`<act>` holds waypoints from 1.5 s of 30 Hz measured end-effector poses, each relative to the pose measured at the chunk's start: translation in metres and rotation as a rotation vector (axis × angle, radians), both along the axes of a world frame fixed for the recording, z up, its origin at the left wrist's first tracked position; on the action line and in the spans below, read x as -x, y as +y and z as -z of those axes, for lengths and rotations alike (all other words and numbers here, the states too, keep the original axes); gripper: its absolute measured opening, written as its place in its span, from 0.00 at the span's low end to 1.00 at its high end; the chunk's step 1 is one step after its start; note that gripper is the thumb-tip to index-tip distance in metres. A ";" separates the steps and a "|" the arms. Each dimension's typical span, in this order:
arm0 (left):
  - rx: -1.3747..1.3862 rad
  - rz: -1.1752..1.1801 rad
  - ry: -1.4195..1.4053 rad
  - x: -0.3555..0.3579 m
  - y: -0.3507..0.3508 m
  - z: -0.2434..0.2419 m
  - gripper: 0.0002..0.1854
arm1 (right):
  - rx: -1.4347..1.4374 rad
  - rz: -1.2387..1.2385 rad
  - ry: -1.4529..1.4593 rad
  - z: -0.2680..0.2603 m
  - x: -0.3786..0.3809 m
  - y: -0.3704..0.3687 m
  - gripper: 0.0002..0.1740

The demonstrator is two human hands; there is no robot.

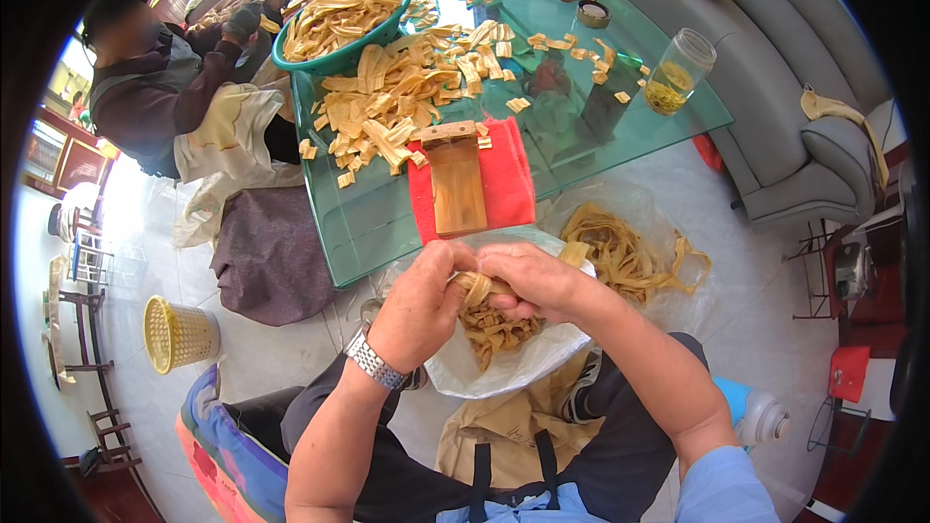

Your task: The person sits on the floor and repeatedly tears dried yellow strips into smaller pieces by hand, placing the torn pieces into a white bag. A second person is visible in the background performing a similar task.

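My left hand [420, 309] and my right hand [536, 280] meet at the middle of the view, both gripping a folded tan strip [477, 288] wrapped over on itself. Part of it is hidden by the fingers. Below them, an open white plastic bag [508, 374] holds several curled brown strips [494, 334]. Just beyond my hands, a wooden block tool [459, 192] with a crosspiece at its far end rests on a red cloth [514, 174] at the glass table's edge. Loose long strips [617, 250] lie in clear plastic to the right.
Folded tan pieces [392, 98] are heaped on the glass table [363, 232], beside a full green basket [349, 58]. A jar [679, 73] with yellowish contents stands near the right edge. Another person [160, 80] sits at left. A yellow wastebasket [180, 334] and a grey sofa [755, 109] flank the table.
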State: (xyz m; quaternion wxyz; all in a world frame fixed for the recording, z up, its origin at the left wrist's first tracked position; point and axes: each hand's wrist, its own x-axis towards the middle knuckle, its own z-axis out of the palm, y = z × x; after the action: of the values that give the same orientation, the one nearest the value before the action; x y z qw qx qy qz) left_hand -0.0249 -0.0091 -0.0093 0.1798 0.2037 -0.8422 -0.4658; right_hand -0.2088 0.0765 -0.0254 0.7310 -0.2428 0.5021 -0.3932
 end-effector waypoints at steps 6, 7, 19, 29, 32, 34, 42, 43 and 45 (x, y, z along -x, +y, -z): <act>-0.448 -0.082 -0.018 -0.002 -0.002 -0.002 0.11 | 0.295 0.023 0.431 -0.013 0.002 0.007 0.20; -0.573 -0.092 0.022 0.000 -0.002 -0.003 0.12 | 0.420 0.011 0.670 -0.018 0.004 0.008 0.21; -0.012 -0.189 0.099 0.011 0.014 -0.015 0.22 | 0.419 0.284 0.228 -0.013 0.003 0.010 0.12; 0.107 -0.176 0.167 0.011 0.018 -0.018 0.26 | 0.395 0.184 0.031 -0.017 0.008 0.008 0.11; 0.125 -0.124 0.192 0.014 0.021 -0.026 0.25 | 0.243 0.101 -0.347 -0.018 0.017 0.012 0.08; 0.113 -0.106 0.195 0.014 0.023 -0.027 0.23 | 0.234 0.062 -0.436 -0.015 0.020 0.011 0.09; 0.066 -0.131 0.189 0.009 0.024 -0.013 0.24 | 0.154 0.209 -0.279 -0.027 -0.017 0.011 0.20; 0.075 -0.139 0.178 0.010 0.025 -0.013 0.23 | 0.148 0.221 -0.211 -0.029 -0.023 0.012 0.20; 0.094 -0.153 0.156 0.012 0.027 -0.013 0.22 | 0.169 0.164 -0.169 -0.020 -0.028 0.014 0.22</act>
State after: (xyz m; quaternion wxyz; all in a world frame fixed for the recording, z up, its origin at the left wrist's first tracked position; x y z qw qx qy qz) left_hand -0.0372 0.0178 0.0039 0.2894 0.2219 -0.8284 -0.4252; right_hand -0.1807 0.0904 -0.0052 0.7130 -0.2278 0.4219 -0.5115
